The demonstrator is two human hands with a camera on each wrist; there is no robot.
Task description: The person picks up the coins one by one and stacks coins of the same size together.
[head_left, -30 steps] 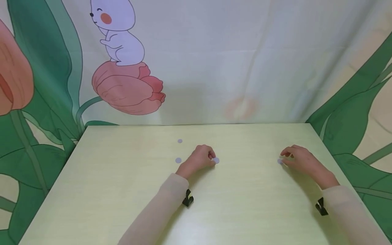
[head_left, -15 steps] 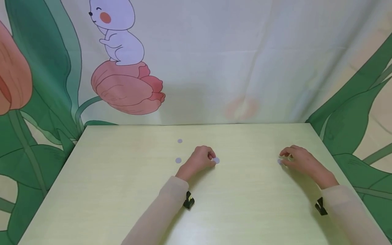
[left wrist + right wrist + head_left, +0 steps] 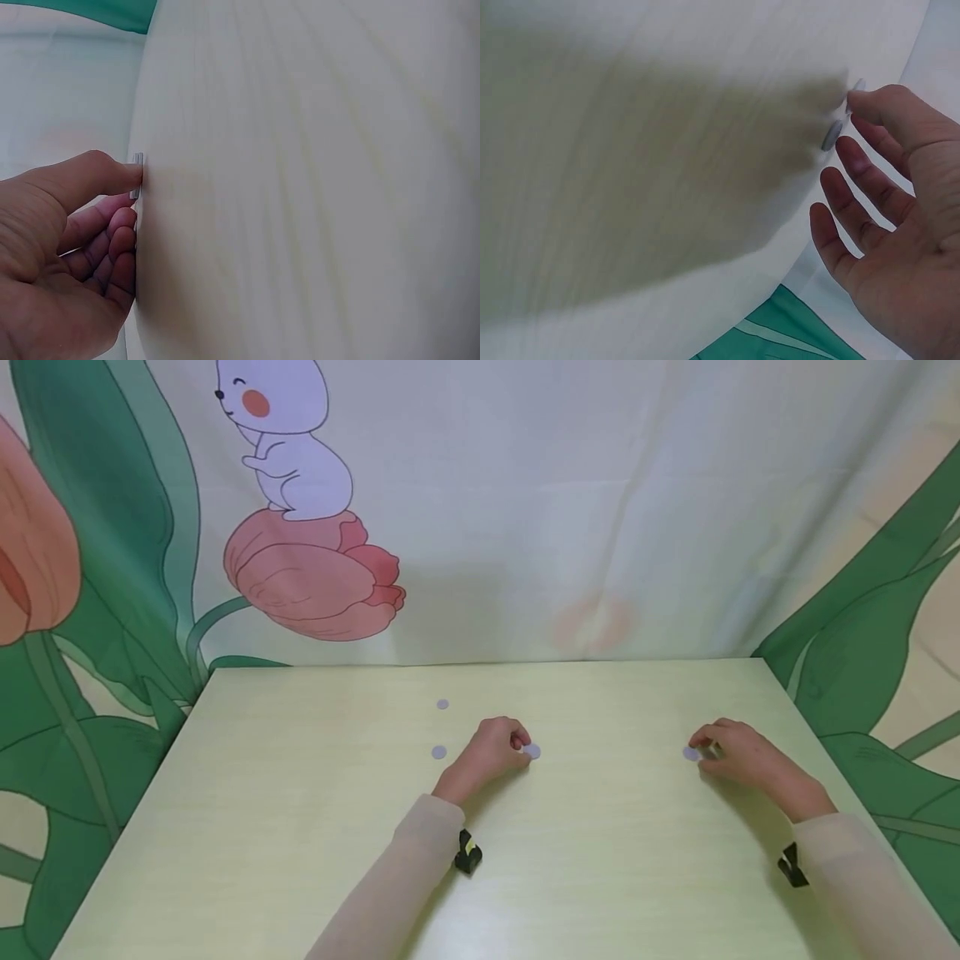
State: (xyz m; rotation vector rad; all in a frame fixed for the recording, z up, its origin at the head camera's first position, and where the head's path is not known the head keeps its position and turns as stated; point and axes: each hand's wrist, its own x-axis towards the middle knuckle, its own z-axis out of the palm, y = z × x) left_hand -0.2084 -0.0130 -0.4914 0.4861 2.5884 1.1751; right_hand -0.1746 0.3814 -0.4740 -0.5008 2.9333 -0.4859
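Observation:
Low on the pale table, my left hand (image 3: 491, 756) pinches a small light-grey disc (image 3: 532, 752) between thumb and fingers. Edge-on in the left wrist view, that disc (image 3: 136, 176) looks like thin layers against the tabletop. On the right, my right hand (image 3: 742, 760) holds a similar thin disc (image 3: 859, 86) between thumb and index finger, the other fingers spread. Just beside those fingertips lies another disc (image 3: 691, 753), seen also in the right wrist view as a grey disc (image 3: 832, 136). The index fingertip is partly hidden behind the thumb there.
Two more grey discs lie left of my left hand: a far disc (image 3: 442, 704) and a nearer disc (image 3: 438, 752). The table (image 3: 600, 860) ends at a back edge before a printed curtain (image 3: 510, 510) with a rabbit and tulips.
The right fingers have drawn slightly right, and the disc beside them on the table shows more fully. My left hand stays at its disc. The view has shifted a little.

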